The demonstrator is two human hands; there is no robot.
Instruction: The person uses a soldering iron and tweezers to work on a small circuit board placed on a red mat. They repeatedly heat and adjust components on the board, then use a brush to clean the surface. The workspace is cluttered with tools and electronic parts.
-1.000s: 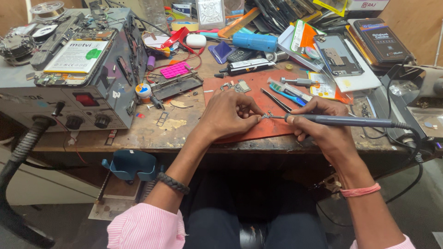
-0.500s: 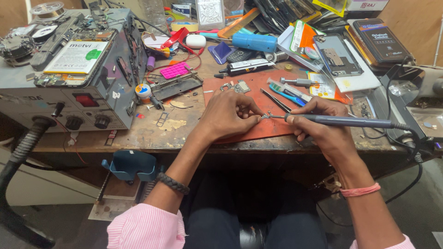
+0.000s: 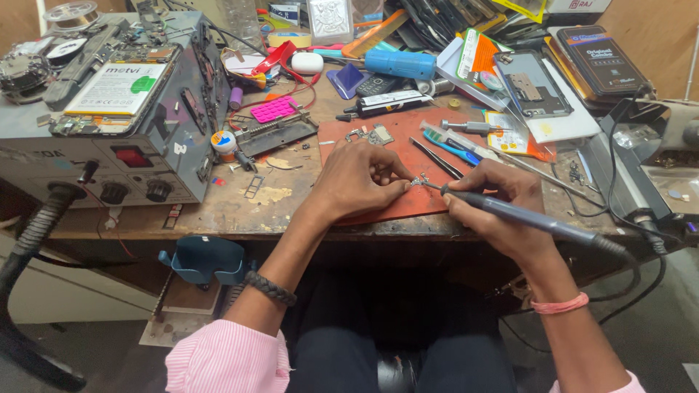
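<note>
At the frame's centre, the left hand rests on the red mat, fingers pinched shut on a small metal part, steadying it for the tip. Just right, the right hand grips a soldering iron like a pen, tip touching the part. Farther back, tweezers lie within reach; a grey power supply sits upper left on the table.

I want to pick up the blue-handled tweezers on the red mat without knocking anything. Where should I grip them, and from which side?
Probably grip the blue-handled tweezers at the blue middle section, pinching across their width from above. They lie flat and slanted on the red mat, so the narrow sides are free. Come from the far side: the right hand with the soldering iron works just nearer, and the black tweezers lie close alongside.
</note>
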